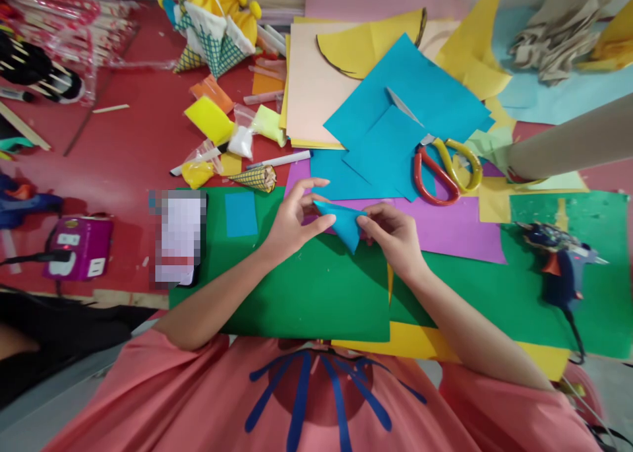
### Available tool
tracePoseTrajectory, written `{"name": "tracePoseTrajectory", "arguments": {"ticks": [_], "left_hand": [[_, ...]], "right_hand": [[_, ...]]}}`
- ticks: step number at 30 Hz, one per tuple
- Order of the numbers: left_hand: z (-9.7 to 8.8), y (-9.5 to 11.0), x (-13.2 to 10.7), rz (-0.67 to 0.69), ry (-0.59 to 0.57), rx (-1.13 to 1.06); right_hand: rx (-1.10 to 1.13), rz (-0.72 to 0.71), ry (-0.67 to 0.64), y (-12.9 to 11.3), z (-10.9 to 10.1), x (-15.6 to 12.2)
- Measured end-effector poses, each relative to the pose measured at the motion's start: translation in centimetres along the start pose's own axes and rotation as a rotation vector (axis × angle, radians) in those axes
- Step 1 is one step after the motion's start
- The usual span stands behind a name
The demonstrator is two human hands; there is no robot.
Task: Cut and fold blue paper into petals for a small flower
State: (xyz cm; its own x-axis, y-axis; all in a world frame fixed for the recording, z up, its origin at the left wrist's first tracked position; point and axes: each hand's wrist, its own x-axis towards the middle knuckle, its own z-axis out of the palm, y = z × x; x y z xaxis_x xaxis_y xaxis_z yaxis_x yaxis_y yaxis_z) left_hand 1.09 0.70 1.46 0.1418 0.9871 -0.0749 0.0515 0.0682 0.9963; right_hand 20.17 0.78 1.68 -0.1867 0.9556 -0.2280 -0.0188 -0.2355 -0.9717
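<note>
A small piece of blue paper (345, 226), folded into a triangle with one point down, is held up between both hands over the green sheet (306, 293). My left hand (301, 220) pinches its upper left side with the thumb in front. At its right corner, my right hand (390, 231) grips the paper between thumb and fingers. Red and yellow handled scissors (438, 175) lie just beyond my right hand on larger blue sheets (380, 138). Left of my left hand, a small blue rectangle (241, 214) rests on the green sheet.
A glue gun (566, 260) with its cord lies at the right. On the left are a phone (180, 237), a purple power box (79, 247) and another glue gun (24, 201). Small clay packets (210, 121) and a patterned cone (256, 177) sit farther back. A pale post (573, 138) juts in from the right.
</note>
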Motion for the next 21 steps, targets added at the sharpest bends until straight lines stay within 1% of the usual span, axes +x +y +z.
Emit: {"name": "tracePoseTrajectory", "arguments": {"ticks": [3, 6, 8, 12, 21], "left_hand": [[0.54, -0.13, 0.07, -0.119, -0.085, -0.141], [0.95, -0.02, -0.02, -0.201, -0.122, -0.123], [1.00, 0.09, -0.10, -0.226, -0.109, -0.064], [0.77, 0.18, -0.12, -0.233, -0.042, 0.028], [0.73, 0.29, -0.11, -0.266, -0.043, 0.035]], "right_hand": [[0.095, 0.014, 0.010, 0.29, 0.29, -0.05], [0.129, 0.017, -0.015, 0.62, 0.54, -0.14], [0.127, 0.025, -0.057, 0.71, 0.61, -0.22], [0.145, 0.056, -0.106, 0.57, 0.45, -0.39], [0.192, 0.070, -0.144, 0.76, -0.18, -0.24]]}}
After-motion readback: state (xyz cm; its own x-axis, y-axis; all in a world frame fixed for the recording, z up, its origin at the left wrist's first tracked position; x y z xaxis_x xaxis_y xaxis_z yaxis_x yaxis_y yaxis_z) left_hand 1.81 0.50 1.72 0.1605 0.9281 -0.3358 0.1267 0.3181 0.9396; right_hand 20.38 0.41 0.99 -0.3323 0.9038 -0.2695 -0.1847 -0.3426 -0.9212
